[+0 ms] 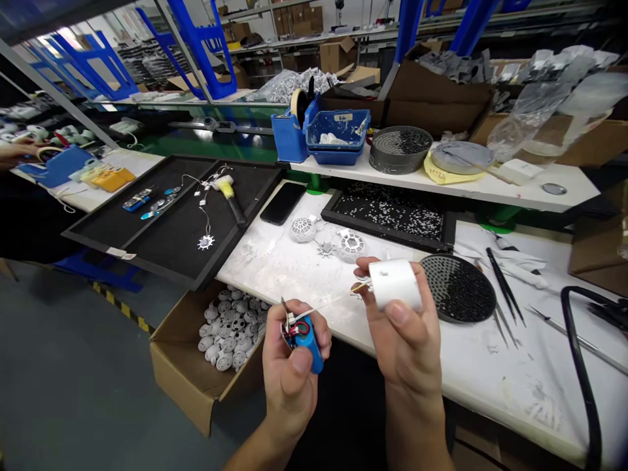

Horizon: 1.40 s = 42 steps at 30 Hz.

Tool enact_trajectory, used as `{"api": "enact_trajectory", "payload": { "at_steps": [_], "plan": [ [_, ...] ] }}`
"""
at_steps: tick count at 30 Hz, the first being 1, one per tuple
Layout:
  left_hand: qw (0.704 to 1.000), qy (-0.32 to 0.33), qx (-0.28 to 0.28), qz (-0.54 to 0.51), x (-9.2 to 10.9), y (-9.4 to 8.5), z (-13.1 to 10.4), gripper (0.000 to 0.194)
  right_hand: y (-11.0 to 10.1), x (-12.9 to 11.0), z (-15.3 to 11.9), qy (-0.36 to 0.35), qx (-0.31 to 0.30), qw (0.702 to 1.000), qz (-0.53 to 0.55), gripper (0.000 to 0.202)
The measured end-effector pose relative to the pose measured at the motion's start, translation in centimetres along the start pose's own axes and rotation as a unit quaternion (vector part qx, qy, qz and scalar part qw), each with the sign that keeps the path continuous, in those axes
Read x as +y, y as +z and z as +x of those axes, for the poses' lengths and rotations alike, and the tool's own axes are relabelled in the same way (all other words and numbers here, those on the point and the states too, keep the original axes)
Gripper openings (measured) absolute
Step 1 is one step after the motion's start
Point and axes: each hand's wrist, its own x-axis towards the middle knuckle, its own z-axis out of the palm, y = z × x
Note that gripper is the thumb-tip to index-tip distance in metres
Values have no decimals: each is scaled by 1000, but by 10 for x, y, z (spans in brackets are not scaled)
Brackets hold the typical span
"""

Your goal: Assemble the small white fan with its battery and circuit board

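White worktop [275, 261] stretched beneath both hands. Above its near edge, the right hand [407, 347] gripped a white cylinder [400, 284] between thumb and fingers, its long axis roughly sideways and its wired end toward the left hand [289, 392]. That left hand was closed around a blue battery pack [309, 347], which lay lower and to the left, tilted, its circuit end up. Thin wires [328, 303] spanned the gap between the two parts. Vented white domes [303, 229] sat beyond, near a black phone [283, 203]; a round dish [458, 288] of black pieces lay right of the cylinder, beside dark tweezers [505, 284]. Lower left, a cardboard box [181, 373] held more domes.
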Motion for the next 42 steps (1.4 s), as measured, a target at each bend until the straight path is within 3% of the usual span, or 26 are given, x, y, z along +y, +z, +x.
{"api": "enact_trajectory", "payload": {
  "at_steps": [6, 11, 14, 16, 19, 23, 28, 31, 35, 38, 42],
  "plan": [
    [998, 30, 17, 54, 14, -21, 20, 33, -14, -1, 10, -4, -69, 971, -230, 65],
    [992, 66, 18, 103, 33, -32, 35, 33, -10, 1, 6, 11, -132, 926, -354, 52],
    [989, 72, 7, 126, 37, -36, 35, 33, -5, 4, 3, 2, -140, 903, -407, 64],
    [988, 60, -4, 140, 35, -39, 32, 32, -2, 6, 4, -25, -169, 869, -464, 67],
    [987, 29, -24, 155, 26, -44, 30, 32, -2, 9, 8, -50, -179, 825, -534, 53],
    [984, -6, -39, 176, 13, -50, 31, 33, -4, 16, 13, -41, -155, 815, -556, 37],
    [966, -30, -40, 255, 4, -58, 33, 42, -7, 22, 15, -32, -125, 782, -610, 33],
    [960, -36, -36, 277, 0, -65, 33, 54, -2, 19, 12, -71, -121, 816, -561, 33],
    [950, -17, -83, 299, -6, -81, 32, 62, 15, 21, 5, -140, -156, 875, -437, 29],
    [950, 5, -104, 296, -8, -93, 32, 62, 24, 32, 5, -135, -215, 887, -386, 32],
    [938, 2, -118, 326, 0, -100, 37, 63, 24, 44, 9, -115, -234, 887, -382, 20]
  ]
}}
